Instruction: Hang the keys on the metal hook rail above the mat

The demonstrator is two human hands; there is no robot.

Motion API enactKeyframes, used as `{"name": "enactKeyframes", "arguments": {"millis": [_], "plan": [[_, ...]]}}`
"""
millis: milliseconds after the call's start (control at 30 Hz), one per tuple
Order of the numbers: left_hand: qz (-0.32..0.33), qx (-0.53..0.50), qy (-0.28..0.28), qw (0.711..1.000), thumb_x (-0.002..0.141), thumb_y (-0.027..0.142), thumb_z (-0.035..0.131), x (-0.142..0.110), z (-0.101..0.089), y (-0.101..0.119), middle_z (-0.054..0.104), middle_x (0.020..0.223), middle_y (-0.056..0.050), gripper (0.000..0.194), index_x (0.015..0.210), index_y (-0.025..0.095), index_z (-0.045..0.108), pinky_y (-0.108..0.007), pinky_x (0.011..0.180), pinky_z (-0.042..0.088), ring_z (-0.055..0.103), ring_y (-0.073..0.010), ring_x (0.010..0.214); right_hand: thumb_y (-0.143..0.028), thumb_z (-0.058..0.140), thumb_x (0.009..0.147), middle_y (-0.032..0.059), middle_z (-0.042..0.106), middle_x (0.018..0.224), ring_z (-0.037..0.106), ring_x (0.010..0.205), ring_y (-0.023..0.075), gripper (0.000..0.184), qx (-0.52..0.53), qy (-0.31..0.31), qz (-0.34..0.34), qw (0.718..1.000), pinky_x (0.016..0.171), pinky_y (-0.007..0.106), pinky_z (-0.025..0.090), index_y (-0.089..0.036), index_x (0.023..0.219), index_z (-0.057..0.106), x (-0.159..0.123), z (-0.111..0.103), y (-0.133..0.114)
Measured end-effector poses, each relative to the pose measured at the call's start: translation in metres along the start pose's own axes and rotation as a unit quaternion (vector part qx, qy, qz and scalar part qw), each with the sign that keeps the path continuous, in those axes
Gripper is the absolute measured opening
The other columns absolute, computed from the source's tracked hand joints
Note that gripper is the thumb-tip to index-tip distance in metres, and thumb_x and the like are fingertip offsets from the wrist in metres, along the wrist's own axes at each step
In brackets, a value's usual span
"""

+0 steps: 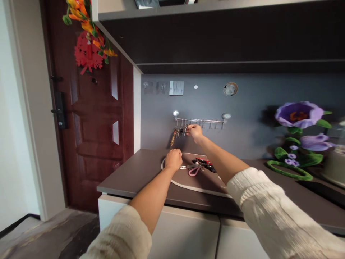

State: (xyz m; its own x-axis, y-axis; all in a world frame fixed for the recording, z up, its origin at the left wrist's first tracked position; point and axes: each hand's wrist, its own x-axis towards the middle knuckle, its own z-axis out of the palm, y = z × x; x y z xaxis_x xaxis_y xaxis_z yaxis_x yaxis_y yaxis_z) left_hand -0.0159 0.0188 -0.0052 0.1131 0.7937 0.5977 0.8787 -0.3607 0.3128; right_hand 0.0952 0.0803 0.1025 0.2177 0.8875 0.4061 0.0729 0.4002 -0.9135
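Observation:
My right hand (194, 133) is raised at the wall-mounted hook rail (201, 120). Its fingers are pinched at a key (185, 130) by one of the left hooks. Several keys (178, 132), one set with a brown and gold fob (173, 138), hang from the hooks just left of it. Lower down, my left hand (174, 159) is closed over the left part of a pale-edged mat (199, 187); anything inside its fingers is hidden. Right of this hand, more keys (185, 167) lie on the mat with a pink strap loop (194, 171) and red and black items (205, 162).
The dark countertop (129, 172) runs below the grey wall, with an overhanging cabinet (215, 39) above. Purple artificial flowers (299, 115) stand on the right. A wall switch (176, 88) sits above the rail. To the left is a red-brown door (94, 140) with hanging decorations (90, 52).

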Motion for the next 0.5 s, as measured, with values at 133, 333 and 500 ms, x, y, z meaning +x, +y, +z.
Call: {"name": "enactKeyframes", "arguments": {"millis": [133,333,500], "plan": [[0.005,0.013,-0.005,1.000,0.084,0.018,0.038,0.000,0.001,0.000,0.065,0.092,-0.006,0.025,0.086,0.019,0.062,-0.028,0.079,0.041,0.056,-0.0173,0.090,-0.009,0.043,0.080,-0.0002,0.054,0.060,0.053,0.052,0.0067,0.015,0.001,0.030,0.020,0.999,0.050,0.019,0.047,-0.015,0.068,0.049,0.010,0.008,0.002],[0.014,0.028,-0.009,0.999,0.084,0.019,0.038,0.000,0.002,0.000,0.065,0.091,-0.007,0.025,0.085,0.018,0.063,-0.029,0.079,0.042,0.057,-0.0189,0.091,-0.011,0.045,0.080,0.0003,0.054,0.059,0.054,0.051,0.0074,0.013,0.021,0.057,0.042,0.997,0.052,0.022,0.050,-0.014,0.067,0.049,0.019,0.016,0.010],[0.020,0.028,-0.010,0.999,0.083,0.018,0.038,0.000,0.003,0.000,0.065,0.092,-0.007,0.024,0.084,0.018,0.062,-0.030,0.078,0.042,0.057,-0.0192,0.091,-0.012,0.047,0.078,0.0030,0.057,0.064,0.058,0.056,0.0102,0.009,0.017,0.087,0.043,0.995,0.054,0.025,0.052,-0.013,0.069,0.051,0.023,0.019,0.017]]}}
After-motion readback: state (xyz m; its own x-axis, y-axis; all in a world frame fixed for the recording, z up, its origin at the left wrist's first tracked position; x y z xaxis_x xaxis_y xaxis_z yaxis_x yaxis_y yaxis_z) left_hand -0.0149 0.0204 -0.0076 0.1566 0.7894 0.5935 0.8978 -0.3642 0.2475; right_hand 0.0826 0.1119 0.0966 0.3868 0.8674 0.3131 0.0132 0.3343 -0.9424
